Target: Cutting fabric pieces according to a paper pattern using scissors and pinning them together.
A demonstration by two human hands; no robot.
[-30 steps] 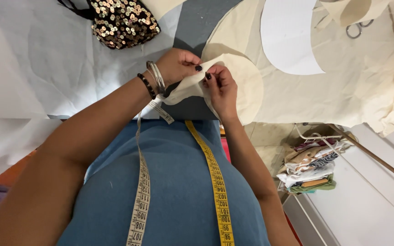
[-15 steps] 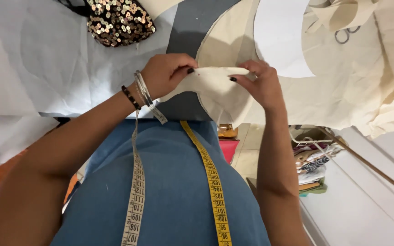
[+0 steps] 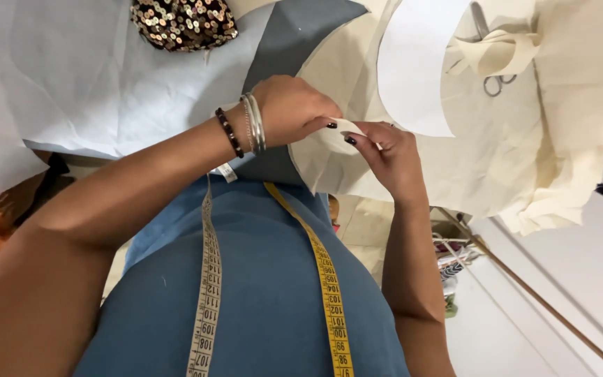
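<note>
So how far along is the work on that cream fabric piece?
Done: a white curved paper pattern lies on the cream cotton cloth, with metal scissors partly under a fold. In hand: the left hand and right hand pinch a small cream fabric piece together. Left: the large cloth looks mostly uncut.

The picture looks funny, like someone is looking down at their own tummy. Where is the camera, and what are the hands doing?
The camera sits on the person's head and looks down, so you see their own arms and blue top. A yellow tape measure hangs down their front. The left hand, with bracelets on the wrist, and the right hand meet over the table, each with a grip on the same small cream cloth piece. On the table lie a big cream cloth, a white paper shape, scissors partly hidden, and something sequined.
</note>
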